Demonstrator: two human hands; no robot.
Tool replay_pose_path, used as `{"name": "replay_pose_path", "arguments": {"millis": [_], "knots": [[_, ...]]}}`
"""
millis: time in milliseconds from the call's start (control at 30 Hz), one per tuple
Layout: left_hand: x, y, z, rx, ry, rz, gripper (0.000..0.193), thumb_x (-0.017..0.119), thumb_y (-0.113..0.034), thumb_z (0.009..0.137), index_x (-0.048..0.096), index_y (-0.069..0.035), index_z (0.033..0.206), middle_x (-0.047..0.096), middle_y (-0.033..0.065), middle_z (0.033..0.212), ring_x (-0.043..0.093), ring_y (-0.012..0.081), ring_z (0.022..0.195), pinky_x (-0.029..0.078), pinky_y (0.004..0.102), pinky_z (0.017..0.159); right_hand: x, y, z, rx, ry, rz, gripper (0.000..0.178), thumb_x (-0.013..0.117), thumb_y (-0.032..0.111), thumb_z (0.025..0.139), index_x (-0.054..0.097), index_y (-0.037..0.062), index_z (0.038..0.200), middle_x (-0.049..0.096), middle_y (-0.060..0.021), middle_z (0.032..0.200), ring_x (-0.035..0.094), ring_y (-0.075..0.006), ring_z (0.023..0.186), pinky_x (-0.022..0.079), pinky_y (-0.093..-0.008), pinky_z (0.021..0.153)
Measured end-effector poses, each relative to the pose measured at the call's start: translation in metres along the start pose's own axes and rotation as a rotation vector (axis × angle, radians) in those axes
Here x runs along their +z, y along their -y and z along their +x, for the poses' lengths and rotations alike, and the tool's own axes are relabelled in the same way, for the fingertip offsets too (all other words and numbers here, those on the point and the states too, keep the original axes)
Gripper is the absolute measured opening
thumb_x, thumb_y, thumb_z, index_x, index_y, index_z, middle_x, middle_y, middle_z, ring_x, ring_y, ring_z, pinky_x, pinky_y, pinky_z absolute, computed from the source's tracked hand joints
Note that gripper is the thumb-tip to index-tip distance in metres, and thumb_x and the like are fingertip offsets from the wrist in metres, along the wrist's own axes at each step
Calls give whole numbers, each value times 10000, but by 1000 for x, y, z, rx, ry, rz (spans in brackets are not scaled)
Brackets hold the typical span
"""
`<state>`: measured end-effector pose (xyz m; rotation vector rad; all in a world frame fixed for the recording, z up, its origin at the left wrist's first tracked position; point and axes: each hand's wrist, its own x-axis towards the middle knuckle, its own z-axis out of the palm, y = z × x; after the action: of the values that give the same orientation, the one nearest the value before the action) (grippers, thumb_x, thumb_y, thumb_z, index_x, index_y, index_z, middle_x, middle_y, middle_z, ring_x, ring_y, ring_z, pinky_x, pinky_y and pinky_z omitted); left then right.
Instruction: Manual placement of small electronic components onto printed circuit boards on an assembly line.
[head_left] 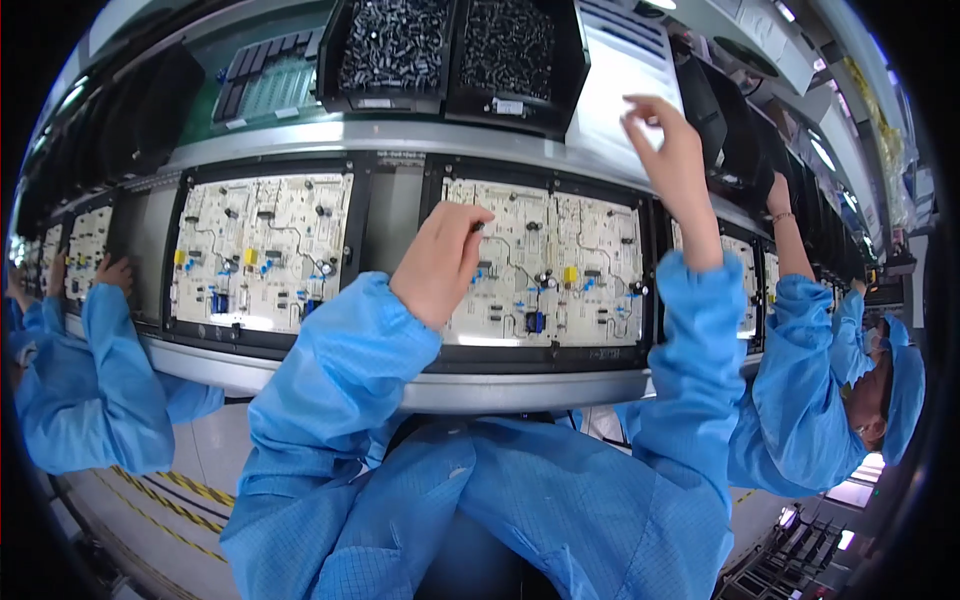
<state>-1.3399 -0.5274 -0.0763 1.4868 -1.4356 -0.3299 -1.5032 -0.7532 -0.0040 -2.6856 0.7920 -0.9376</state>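
Below my hands lies a pale printed circuit board panel point(600, 245) in a black frame, carrying yellow, blue and black parts. My left hand point(440, 262) is over its left part, thumb and fingers pinched together at a small black electronic component point(478, 227). Whether that component touches the board cannot be told. My right hand point(670, 155) is raised beyond the panel, above a white surface point(610, 90). Its thumb and index finger curl toward each other in a pinch; anything between the tips is too small or blurred to make out.
Two black bins point(395, 50) point(507, 55) of small black components stand behind the metal rail point(400, 135). Another framed panel point(262, 250) sits left. A clear tray point(265, 75) lies back left. Co-workers' sleeves point(100, 380) point(790, 390) flank me on both sides.
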Motion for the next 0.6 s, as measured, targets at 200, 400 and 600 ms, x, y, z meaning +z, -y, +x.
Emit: {"name": "replay_pose_path", "arguments": {"millis": [200,400,600], "knots": [[8,9,-6,53,-12,234,219,512,49,758,544,-9,966,498,140,891,516,293,836,446,329,716,72,-122,108,-46,-150,-300,151,479,70,818,531,14,948,562,-175,895,573,-323,815,468,-386,709],[11,9,-11,101,90,388,334,511,8,698,519,-14,1031,509,125,947,525,275,880,456,322,758,103,-167,147,284,-76,-444,197,553,202,795,587,41,905,593,-212,892,588,-357,837,475,-414,751],[13,4,-12,88,119,318,344,552,18,691,511,-16,1030,516,131,938,542,281,894,463,336,773,102,-191,140,157,-73,-338,273,619,188,735,551,80,976,602,-209,859,577,-366,848,459,-413,756]]}}
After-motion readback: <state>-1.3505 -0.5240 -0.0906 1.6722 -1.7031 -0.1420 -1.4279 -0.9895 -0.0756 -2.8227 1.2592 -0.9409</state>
